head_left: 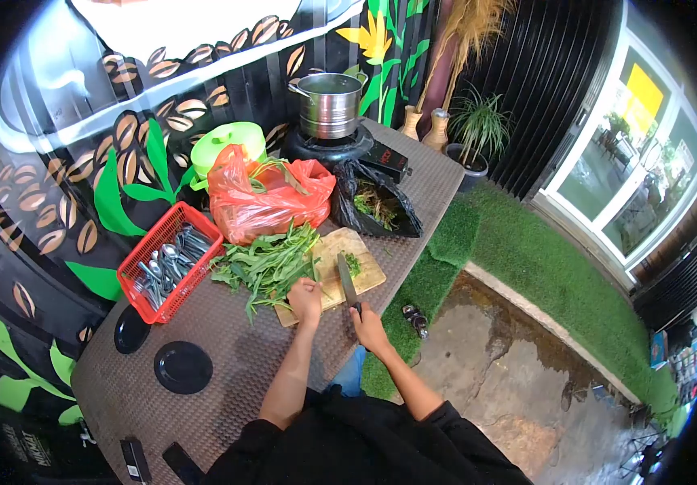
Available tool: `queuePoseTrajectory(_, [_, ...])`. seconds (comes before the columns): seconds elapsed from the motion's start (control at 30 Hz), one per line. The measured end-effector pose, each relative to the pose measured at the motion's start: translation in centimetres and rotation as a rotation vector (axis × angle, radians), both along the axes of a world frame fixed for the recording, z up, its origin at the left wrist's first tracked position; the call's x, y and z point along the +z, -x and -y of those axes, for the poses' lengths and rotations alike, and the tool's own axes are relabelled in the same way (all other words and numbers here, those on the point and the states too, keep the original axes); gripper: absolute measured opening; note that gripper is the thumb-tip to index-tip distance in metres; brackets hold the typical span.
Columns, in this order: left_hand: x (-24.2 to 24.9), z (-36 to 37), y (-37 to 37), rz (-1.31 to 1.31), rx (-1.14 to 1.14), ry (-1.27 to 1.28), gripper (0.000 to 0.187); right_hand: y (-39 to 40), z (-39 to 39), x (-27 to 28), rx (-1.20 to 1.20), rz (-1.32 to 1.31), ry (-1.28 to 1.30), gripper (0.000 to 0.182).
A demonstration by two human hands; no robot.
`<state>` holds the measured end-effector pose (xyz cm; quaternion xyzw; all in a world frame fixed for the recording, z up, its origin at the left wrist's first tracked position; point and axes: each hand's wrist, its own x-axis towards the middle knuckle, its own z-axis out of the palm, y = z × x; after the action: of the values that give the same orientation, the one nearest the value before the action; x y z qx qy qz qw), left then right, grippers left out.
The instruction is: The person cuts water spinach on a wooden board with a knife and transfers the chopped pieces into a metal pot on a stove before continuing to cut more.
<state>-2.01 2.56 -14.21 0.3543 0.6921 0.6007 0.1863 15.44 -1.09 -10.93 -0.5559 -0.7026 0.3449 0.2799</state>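
My right hand (370, 329) is wrapped round the dark handle of a kitchen knife (345, 275), whose blade lies over the wooden cutting board (335, 243). Beside the blade is a small heap of chopped greens (353, 264). My left hand (306, 300) is closed at the board's left part, with stems of leafy greens at its fingers; the fingertips are partly hidden. A large pile of leafy greens (261, 271) spreads left of the board, partly overlapping it.
Behind the greens sit a red plastic bag (264, 206) and a black bag (407, 220) with plant scraps. A steel pot (331, 117) stands on a portable stove (387, 159). A red basket (137, 284) holds cutlery; black plates (183, 367) and phones (180, 462) lie nearer.
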Motion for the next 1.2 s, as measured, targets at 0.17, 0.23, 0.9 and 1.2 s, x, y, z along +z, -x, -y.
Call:
queuePoseTrajectory(0.17, [5.9, 0.7, -0.1, -0.393, -0.243, 0.420, 0.011, 0.1, -1.4, -0.6, -0.031, -0.027, 0.011, 0.034])
queuePoseTrajectory(0.23, [4.4, -0.5, 2.6, -0.531, -0.425, 0.256, 0.019, 0.2, -1.7, -0.8, -0.043, -0.030, 0.041, 0.034])
queuePoseTrajectory(0.9, [2.0, -1.7, 3.0, -0.708, -0.614, 0.001, 0.017, 0.5, -1.6, 0.2, -0.010, 0.295, -0.059, 0.032])
queuePoseTrajectory(1.2, [2.5, 0.5, 2.3, -0.827, -0.474, -0.016, 0.010, 1.2, -2.2, 0.5, 0.071, 0.446, -0.091, 0.033])
